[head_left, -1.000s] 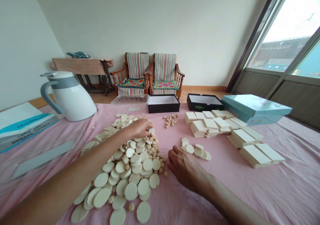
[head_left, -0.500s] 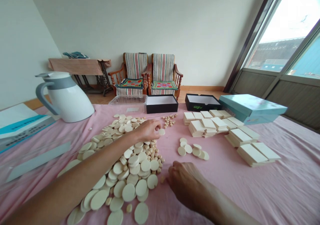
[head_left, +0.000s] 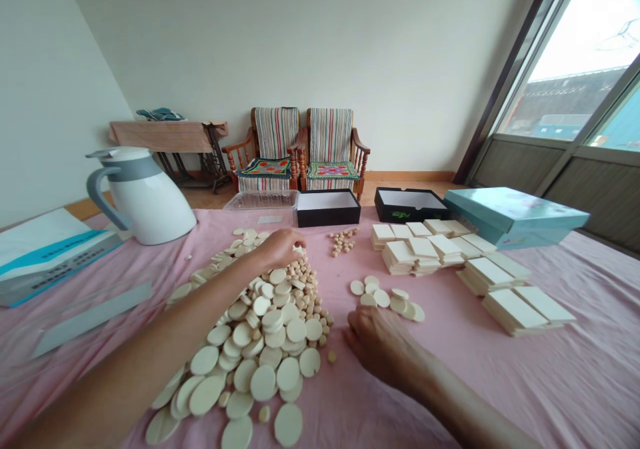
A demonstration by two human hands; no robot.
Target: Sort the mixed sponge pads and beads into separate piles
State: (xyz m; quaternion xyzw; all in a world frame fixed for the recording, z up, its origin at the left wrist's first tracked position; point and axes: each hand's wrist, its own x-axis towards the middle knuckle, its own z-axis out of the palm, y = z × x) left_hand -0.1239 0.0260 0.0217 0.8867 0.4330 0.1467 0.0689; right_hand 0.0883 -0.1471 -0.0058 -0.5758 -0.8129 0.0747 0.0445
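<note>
A left hand (head_left: 280, 249) reaches in from the lower left onto the top of a heap of cream discs and small round pellets (head_left: 275, 332). Its fingers (head_left: 296, 241) curl down into the pellets with their tips hidden, so a pinch cannot be made out. At lower centre, a right hand (head_left: 383, 346) hovers close to the pink cloth (head_left: 500, 389), its fingers (head_left: 356, 322) loosely curled and empty, just below a small group of discs (head_left: 383, 297). Farther back are a small cluster of pellets (head_left: 343, 241), stacked cream slabs (head_left: 425, 252), two open black boxes (head_left: 327, 208), a clear plastic tray (head_left: 261, 199), a teal box (head_left: 515, 217) and, upper left, a white jug (head_left: 140, 196). Open cloth fills the lower right. The left forearm hides part of the heap.
</note>
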